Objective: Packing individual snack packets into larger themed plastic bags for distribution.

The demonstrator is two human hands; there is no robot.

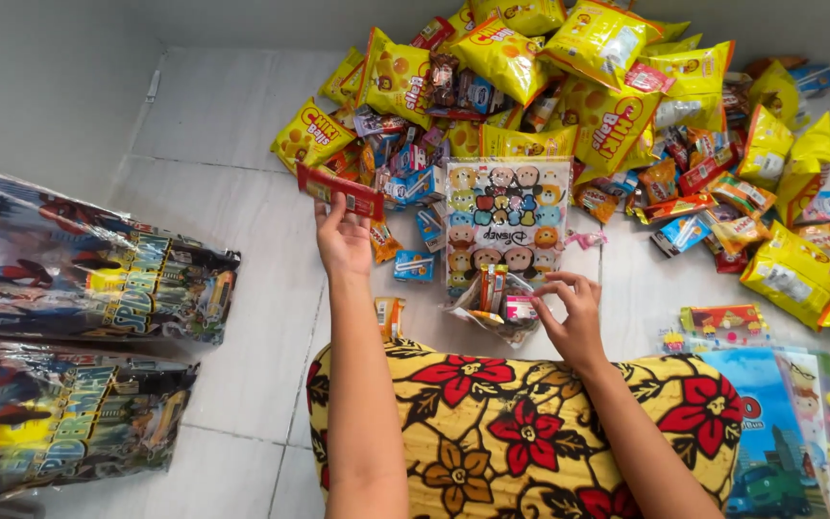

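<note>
Inside cartoon-printed clear bag (504,219), small snack packets (499,291), right hand (572,317) beside.

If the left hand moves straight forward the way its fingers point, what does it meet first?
Probably the pile of yellow snack bags; the left hand already holds a red packet.

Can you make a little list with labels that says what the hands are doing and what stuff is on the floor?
left hand: holds a flat red snack packet
right hand: fingers at the open top of a clear cartoon bag
inside the bag: a few small sweets
floor behind: big pile of yellow snack bags and small wrappers
left side: two shiny plastic-wrapped packs
right side: stack of picture bags
lap: yellow cloth with red flowers
</note>
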